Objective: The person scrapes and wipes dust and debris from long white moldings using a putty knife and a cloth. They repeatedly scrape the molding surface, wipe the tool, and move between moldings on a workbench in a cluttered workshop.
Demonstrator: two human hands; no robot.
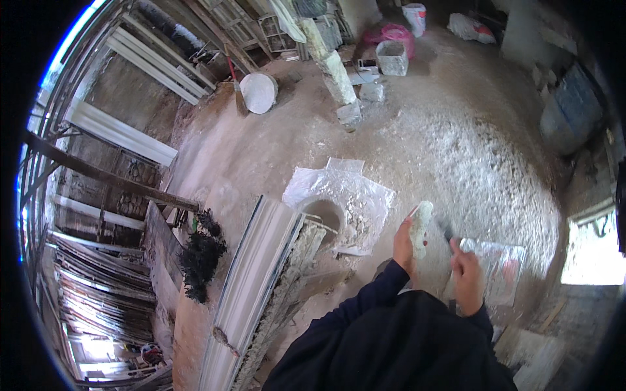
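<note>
In front of my body, my left hand (403,245) grips a pale, whitish-green moulded piece (424,220) with an uneven outline, which looks like plaster. My right hand (468,277) is closed around a small hand tool (452,244) with a brown handle. The tool's dark tip points toward the pale piece but is smeared by motion, so its exact kind cannot be made out. Just beyond my right hand, a shiny plastic sheet (501,257) lies flat. Whether the tool touches the piece cannot be told.
To the left, a long white moulding (251,267) lies on a rough-edged bench. Behind it, a round bucket (321,215) stands on a white-dusted plastic sheet (368,195). A dark bristly bundle (201,257), a post (336,78), a broom (240,98) and a blue barrel (574,107) stand farther off.
</note>
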